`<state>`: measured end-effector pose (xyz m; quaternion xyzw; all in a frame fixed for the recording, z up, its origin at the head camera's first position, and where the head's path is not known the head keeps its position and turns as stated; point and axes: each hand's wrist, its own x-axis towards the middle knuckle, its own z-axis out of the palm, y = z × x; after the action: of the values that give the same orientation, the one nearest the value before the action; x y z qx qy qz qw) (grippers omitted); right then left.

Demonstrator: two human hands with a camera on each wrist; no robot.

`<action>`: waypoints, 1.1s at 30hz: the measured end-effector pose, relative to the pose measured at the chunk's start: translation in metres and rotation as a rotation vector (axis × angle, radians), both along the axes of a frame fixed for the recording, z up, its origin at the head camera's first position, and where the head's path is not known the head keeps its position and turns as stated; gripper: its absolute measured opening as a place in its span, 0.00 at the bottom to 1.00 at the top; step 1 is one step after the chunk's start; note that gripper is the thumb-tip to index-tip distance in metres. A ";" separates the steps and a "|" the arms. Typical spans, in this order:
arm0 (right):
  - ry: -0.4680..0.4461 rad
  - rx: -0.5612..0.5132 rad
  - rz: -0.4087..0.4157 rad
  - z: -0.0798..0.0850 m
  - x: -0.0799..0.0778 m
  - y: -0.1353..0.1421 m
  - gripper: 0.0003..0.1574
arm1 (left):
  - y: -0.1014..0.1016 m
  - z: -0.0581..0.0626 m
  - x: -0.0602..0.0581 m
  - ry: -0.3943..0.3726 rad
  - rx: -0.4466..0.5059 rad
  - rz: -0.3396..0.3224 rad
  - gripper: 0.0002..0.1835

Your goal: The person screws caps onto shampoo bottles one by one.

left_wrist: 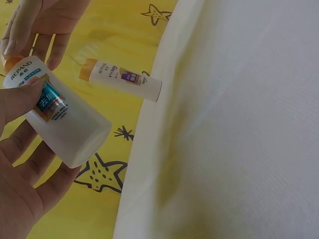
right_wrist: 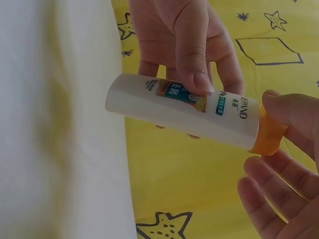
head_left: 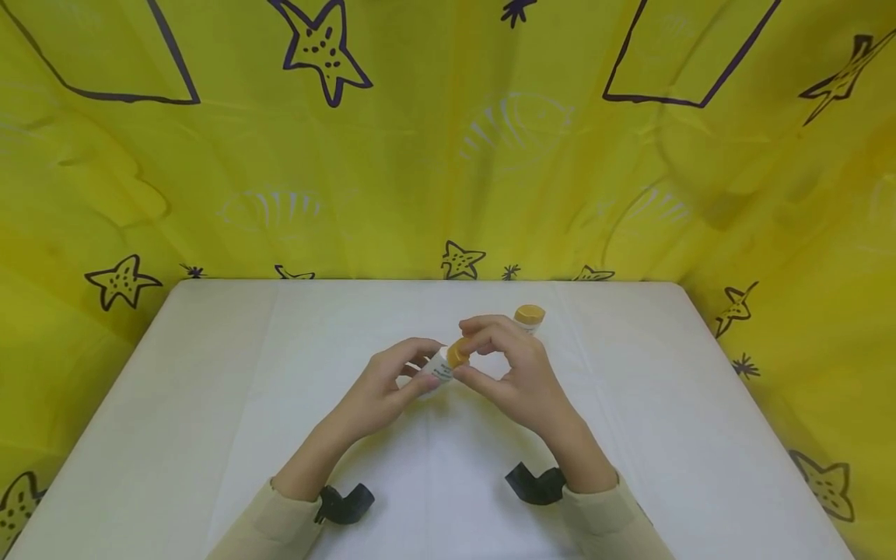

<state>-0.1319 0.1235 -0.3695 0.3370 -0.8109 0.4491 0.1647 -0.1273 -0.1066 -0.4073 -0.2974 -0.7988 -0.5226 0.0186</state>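
Observation:
A small white shampoo-style bottle (right_wrist: 184, 112) with an orange cap (right_wrist: 269, 132) and a teal label is held tilted above the table. My left hand (head_left: 395, 383) grips its white body, thumb across the label and fingers behind. At the other end my right hand (head_left: 511, 365) pinches the orange cap between thumb and fingers, the remaining fingers spread in the right wrist view. A second white bottle (left_wrist: 124, 79), with an orange cap and a purple label, stands upright on the table beyond the right hand, partly covered by it in the head view.
The table has a white cover (head_left: 210, 435). Behind and beside it hangs a yellow curtain (head_left: 406, 155) with starfish and fish drawings. Black strap-like mounts (head_left: 346, 504) sit at both wrists, next to light sleeves (head_left: 273, 521).

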 end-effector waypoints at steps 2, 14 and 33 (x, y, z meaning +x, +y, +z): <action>0.004 0.004 -0.004 -0.001 0.000 0.000 0.13 | 0.000 0.000 0.000 0.002 -0.007 0.001 0.18; 0.009 0.001 0.017 0.000 -0.002 -0.002 0.11 | -0.003 0.000 -0.003 0.024 -0.012 0.008 0.19; 0.012 -0.003 0.037 -0.001 0.000 -0.003 0.15 | -0.006 0.000 -0.004 -0.008 -0.006 0.019 0.18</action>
<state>-0.1317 0.1201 -0.3702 0.3543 -0.8030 0.4512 0.1616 -0.1315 -0.1129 -0.4075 -0.2876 -0.8034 -0.5210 0.0194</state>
